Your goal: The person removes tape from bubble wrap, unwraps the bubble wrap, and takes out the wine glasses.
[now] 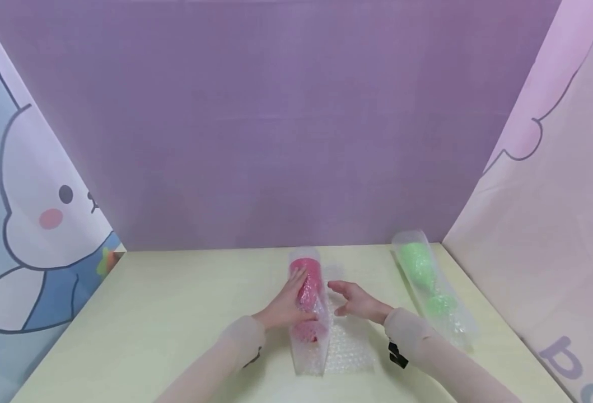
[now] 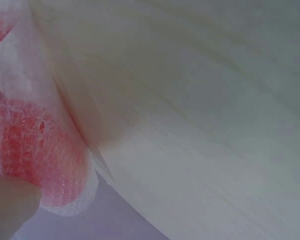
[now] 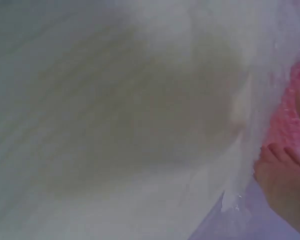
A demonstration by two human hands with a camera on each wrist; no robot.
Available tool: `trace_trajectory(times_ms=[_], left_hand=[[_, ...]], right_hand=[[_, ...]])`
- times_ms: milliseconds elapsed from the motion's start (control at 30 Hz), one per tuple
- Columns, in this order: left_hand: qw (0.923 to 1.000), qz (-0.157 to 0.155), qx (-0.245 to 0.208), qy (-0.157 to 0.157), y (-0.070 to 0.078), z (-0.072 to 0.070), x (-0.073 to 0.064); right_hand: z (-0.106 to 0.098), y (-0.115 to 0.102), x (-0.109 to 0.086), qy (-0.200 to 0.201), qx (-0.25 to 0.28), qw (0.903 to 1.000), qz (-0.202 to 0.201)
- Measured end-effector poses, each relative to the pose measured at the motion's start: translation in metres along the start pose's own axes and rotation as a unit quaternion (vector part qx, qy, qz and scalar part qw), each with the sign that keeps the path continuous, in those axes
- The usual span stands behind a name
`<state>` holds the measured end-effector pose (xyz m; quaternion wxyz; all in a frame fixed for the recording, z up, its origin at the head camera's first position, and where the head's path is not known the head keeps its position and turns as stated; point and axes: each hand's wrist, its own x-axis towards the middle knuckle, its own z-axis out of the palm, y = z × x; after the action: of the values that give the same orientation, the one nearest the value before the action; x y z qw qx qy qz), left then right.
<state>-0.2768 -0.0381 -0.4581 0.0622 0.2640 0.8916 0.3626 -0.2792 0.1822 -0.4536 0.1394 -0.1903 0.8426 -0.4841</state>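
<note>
A bright pink item (image 1: 307,291), wider at the far end, lies inside bubble wrap (image 1: 312,358) in a long narrow bundle at the middle of the table. My left hand (image 1: 287,307) rests over the bundle from its left side, fingers spread forward along the pink part and thumb lower down across it. Just right of the bundle, my right hand (image 1: 359,301) hovers above a loose flap of bubble wrap (image 1: 349,347), its fingers apart and relaxed. In the left wrist view the pink item (image 2: 45,155) shows through the bubbles, with a fingertip (image 2: 12,205) against it.
A second bundle, a light green item (image 1: 417,266) in bubble wrap, lies on the right side of the pale yellow table (image 1: 190,313). A purple backdrop (image 1: 296,123) rises behind the table, with printed cloth panels (image 1: 54,168) at both sides.
</note>
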Motion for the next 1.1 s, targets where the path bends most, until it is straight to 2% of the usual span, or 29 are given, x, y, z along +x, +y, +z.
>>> trace_trajectory(times_ms=[100,300,633,700,900,1100], left_hand=[[0.9999,0.007,0.008,0.001,0.001,0.0,0.0],[0.9997,0.013,0.022,0.002,0.002,0.0,0.002],[0.9999,-0.011,-0.001,0.012,-0.001,-0.006,-0.002],[0.9998,-0.014,-0.009,0.013,-0.004,-0.007,-0.002],[0.9998,-0.014,0.007,0.016,-0.015,-0.009,0.0],[0.9999,-0.001,0.004,0.015,-0.014,-0.017,-0.001]], right_hand=[[0.002,0.008,0.001,-0.015,-0.027,0.9995,0.0],[0.005,0.021,0.005,-0.006,-0.07,0.9975,0.01],[0.006,0.028,0.012,-0.037,-0.148,0.9883,0.004],[0.006,0.027,0.014,-0.035,-0.153,0.9876,0.005],[0.005,0.025,0.017,-0.028,-0.145,0.9888,0.017],[0.003,0.023,0.018,-0.017,-0.142,0.989,0.038]])
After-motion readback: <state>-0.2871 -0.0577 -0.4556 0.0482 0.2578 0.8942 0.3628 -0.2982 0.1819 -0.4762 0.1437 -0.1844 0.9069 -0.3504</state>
